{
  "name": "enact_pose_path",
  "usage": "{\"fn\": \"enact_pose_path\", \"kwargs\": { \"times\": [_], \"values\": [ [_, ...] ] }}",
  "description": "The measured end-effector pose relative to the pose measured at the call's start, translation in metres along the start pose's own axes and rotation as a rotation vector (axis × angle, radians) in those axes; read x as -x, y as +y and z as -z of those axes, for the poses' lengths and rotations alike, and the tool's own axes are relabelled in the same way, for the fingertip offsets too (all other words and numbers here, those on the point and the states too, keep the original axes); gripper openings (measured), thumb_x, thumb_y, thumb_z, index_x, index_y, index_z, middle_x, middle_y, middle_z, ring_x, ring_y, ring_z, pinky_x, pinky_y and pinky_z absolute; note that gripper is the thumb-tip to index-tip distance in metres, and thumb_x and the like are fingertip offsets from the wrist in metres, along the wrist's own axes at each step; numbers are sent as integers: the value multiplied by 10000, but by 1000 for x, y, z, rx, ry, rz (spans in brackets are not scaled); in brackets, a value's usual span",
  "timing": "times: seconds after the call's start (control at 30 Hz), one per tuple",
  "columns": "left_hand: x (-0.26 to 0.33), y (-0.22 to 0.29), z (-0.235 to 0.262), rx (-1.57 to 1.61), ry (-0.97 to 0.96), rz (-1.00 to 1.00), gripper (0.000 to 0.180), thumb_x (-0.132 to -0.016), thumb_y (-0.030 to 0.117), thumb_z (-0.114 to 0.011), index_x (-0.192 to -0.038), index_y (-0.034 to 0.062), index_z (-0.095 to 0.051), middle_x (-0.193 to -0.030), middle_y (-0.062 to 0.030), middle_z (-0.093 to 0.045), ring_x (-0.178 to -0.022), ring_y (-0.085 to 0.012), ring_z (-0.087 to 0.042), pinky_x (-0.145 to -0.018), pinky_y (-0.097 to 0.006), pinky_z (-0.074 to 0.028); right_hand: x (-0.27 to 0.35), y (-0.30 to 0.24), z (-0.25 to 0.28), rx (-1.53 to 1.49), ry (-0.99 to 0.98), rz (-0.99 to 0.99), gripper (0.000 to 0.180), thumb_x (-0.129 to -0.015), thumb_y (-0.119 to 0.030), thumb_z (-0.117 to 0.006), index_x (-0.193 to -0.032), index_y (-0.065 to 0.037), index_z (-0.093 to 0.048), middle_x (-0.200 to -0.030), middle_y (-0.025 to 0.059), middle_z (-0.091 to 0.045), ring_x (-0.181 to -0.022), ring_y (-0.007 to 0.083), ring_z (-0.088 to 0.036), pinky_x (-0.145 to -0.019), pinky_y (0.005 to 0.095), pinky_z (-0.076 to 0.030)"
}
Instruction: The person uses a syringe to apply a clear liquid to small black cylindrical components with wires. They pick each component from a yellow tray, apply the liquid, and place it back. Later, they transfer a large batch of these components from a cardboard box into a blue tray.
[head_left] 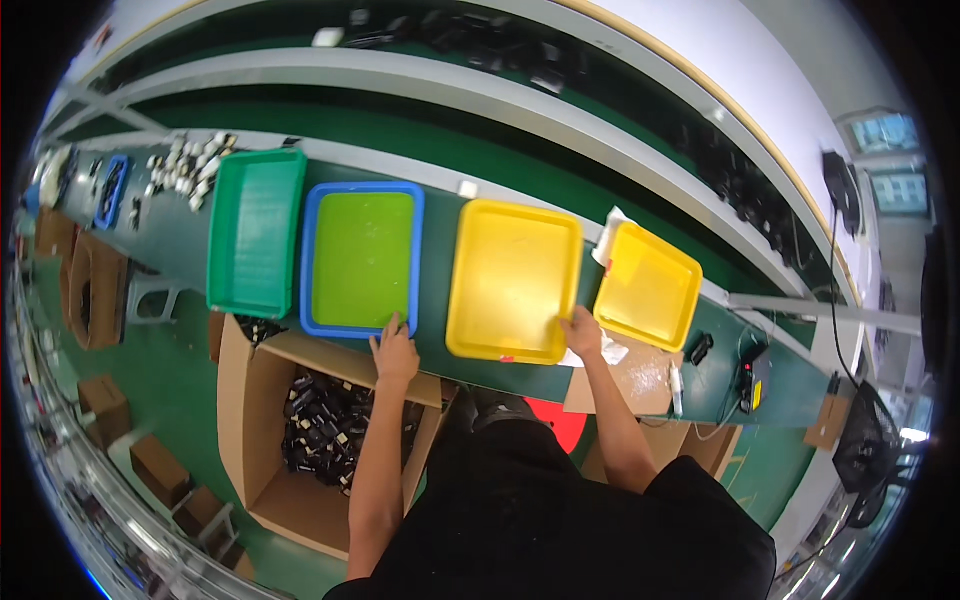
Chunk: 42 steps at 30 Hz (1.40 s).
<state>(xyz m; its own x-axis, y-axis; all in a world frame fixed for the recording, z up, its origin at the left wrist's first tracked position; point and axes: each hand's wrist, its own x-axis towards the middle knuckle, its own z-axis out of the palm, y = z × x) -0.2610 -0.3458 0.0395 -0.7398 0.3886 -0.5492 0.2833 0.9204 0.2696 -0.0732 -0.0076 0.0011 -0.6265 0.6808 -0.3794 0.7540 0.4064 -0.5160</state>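
Bright, even light is coming down from above you, so the colours are looking strong and clear. The yellow tray and the green sheet in the blue tray are shining a little, with soft pale glare on top. Shadows under your hands are staying small and soft. The middle is looking sharp. Near the rim, the straight belt is bending into a curve, and things are getting squeezed and blurry. The corners are going black. At the right edge, the windows are glowing white-blue.
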Motion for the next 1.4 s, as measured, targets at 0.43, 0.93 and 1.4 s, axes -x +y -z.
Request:
{"fn": "enact_pose_path", "kwargs": {
  "times": [0.43, 0.93, 1.4],
  "values": [
    [125, 3, 64, 903, 627, -122, 322, -889, 87, -564, -1204, 23, -555, -1240, -185, -533, -1171, -371, -489, -999, -386, -390, -37, -70, -2, 682, -497, 273, 474, -806, -472, -636, -836, 0, -665, -867, 222, -679, -875, 329, -666, -759, 424, -525],
    [239, -234, -220, 1174, 334, 1595, 939, -756, 679, -581, -1492, 243, -193, -1510, -285, -72, -1323, -528, -241, -1048, -549, -308, 188, -271, -346, 856, -978, 726, 656, -893, -528, -504, -1411, -155, -351, -1382, 192, -395, -1254, 405, -402, -998, 542, -371],
    [171, -249, -204, 1597, 354, 1185, 960, -661, 587, -745, -1442, 175, -368, -1387, -249, -422, -1184, -409, -509, -871, -477, -493, 190, -218, -430, 556, -723, 799, 627, -855, -546, -493, -1332, -138, -514, -1367, 262, -418, -1259, 444, -406, -1144, 502, -165]
  ]
}}
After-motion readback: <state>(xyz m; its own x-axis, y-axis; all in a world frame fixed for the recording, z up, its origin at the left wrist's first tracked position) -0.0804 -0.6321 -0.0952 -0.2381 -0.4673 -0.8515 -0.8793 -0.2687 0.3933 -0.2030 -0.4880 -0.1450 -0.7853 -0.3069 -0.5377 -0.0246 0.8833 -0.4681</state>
